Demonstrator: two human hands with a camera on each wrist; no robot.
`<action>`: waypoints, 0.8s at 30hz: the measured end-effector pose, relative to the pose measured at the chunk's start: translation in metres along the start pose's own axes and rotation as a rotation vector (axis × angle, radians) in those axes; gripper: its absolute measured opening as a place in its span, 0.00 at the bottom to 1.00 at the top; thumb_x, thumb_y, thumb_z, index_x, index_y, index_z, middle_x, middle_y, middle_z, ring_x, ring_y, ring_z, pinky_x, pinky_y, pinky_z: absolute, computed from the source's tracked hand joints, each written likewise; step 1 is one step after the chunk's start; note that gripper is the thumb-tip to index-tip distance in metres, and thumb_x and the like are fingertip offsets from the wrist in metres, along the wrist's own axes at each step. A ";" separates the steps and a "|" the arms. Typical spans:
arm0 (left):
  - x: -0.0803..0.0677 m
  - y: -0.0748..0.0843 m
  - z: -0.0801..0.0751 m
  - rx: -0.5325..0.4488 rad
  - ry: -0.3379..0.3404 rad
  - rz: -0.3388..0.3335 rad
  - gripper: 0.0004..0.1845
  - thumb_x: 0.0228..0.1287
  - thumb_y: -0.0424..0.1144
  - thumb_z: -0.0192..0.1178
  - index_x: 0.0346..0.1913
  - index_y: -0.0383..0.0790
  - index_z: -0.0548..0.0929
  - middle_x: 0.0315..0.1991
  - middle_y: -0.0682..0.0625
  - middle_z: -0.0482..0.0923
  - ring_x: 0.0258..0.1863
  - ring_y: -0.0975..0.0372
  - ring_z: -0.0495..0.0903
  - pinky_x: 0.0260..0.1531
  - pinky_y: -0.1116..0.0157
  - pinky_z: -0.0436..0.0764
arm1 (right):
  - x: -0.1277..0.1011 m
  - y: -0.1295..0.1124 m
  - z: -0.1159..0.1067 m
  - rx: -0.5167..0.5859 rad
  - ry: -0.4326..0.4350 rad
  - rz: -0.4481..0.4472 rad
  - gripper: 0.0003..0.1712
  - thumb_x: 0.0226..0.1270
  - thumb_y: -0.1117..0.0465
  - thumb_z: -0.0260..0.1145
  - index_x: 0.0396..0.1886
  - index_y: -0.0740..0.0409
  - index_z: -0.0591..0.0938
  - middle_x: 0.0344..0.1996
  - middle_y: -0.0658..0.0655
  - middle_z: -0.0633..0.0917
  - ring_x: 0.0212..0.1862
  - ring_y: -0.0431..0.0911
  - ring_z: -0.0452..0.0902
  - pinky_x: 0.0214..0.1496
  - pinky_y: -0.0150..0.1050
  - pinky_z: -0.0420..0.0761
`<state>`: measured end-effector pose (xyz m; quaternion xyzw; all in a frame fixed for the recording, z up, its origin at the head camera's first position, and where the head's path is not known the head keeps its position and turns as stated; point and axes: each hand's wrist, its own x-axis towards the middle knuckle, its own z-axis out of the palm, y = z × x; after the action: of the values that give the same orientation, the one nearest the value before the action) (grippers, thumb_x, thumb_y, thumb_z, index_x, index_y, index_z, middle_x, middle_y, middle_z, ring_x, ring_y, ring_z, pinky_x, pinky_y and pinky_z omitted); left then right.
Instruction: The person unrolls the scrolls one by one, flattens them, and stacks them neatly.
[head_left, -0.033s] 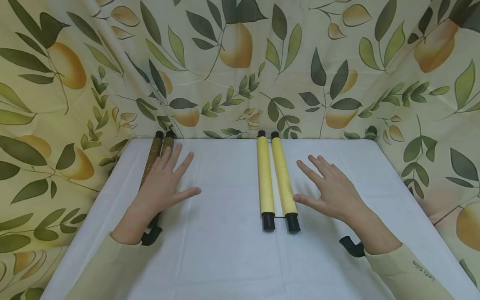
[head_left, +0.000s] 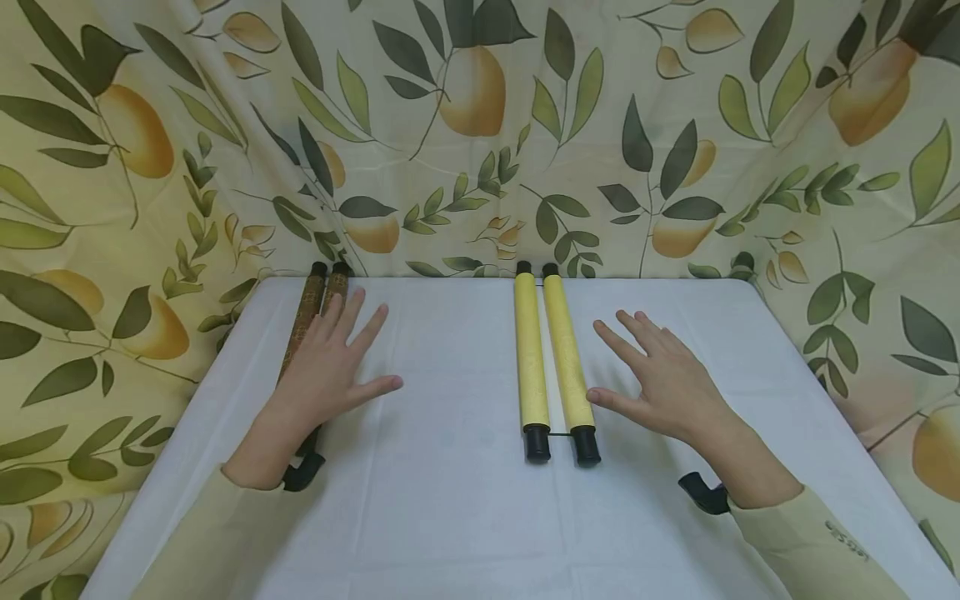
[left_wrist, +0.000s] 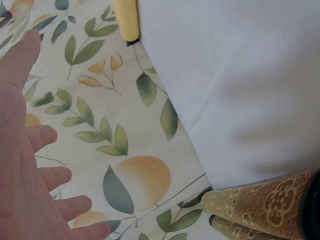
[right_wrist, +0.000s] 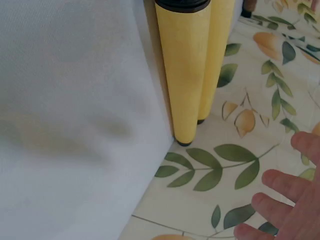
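Note:
Two yellow rolls with black end knobs, looking like a scroll wound from both ends, lie side by side on the table; the left roll (head_left: 532, 358) and right roll (head_left: 567, 350) are joined by a thin dark line near their front ends. My right hand (head_left: 667, 379) is spread just right of them, its thumb tip overlapping the right roll's edge in the head view. At the left lies a brown gold-patterned pair of rolls (head_left: 302, 321), also black-ended. Over it my left hand (head_left: 318, 367) spreads its fingers, hiding much of the pair. Neither hand holds anything.
A white cloth (head_left: 450, 508) covers the table. Behind and beside it hangs a curtain (head_left: 465, 192) printed with fruit and leaves. Black wrist mounts show under the left sleeve (head_left: 225, 533) and the right sleeve (head_left: 810, 542).

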<state>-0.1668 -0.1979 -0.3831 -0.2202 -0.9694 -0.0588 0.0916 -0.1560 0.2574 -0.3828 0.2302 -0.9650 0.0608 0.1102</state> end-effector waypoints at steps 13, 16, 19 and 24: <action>0.007 0.019 0.025 -0.028 0.015 0.093 0.51 0.61 0.74 0.53 0.80 0.50 0.53 0.80 0.39 0.44 0.77 0.38 0.45 0.70 0.38 0.58 | 0.001 -0.001 0.013 0.058 -0.005 -0.029 0.53 0.58 0.29 0.67 0.78 0.43 0.61 0.74 0.64 0.65 0.74 0.65 0.58 0.68 0.67 0.63; 0.015 0.035 0.035 -0.107 0.012 0.178 0.48 0.64 0.72 0.53 0.80 0.52 0.53 0.81 0.42 0.45 0.78 0.42 0.45 0.72 0.42 0.57 | -0.001 0.001 0.021 0.099 -0.020 -0.039 0.53 0.58 0.31 0.68 0.79 0.42 0.60 0.75 0.62 0.62 0.75 0.64 0.56 0.66 0.68 0.65; 0.025 0.054 0.046 -0.189 -0.006 0.254 0.47 0.64 0.69 0.56 0.80 0.55 0.53 0.81 0.44 0.46 0.79 0.45 0.46 0.73 0.46 0.57 | -0.002 0.001 0.030 0.154 -0.035 -0.049 0.52 0.59 0.33 0.69 0.79 0.42 0.60 0.77 0.60 0.61 0.75 0.63 0.56 0.63 0.69 0.68; 0.047 0.085 0.062 -0.227 -0.065 0.346 0.44 0.66 0.68 0.55 0.80 0.57 0.54 0.81 0.46 0.46 0.78 0.46 0.49 0.73 0.49 0.59 | 0.003 -0.003 0.045 0.195 -0.090 -0.105 0.50 0.60 0.32 0.67 0.78 0.43 0.61 0.77 0.60 0.60 0.75 0.63 0.57 0.63 0.68 0.68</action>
<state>-0.1809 -0.0926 -0.4275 -0.3941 -0.9067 -0.1437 0.0436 -0.1652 0.2458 -0.4255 0.2927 -0.9450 0.1383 0.0470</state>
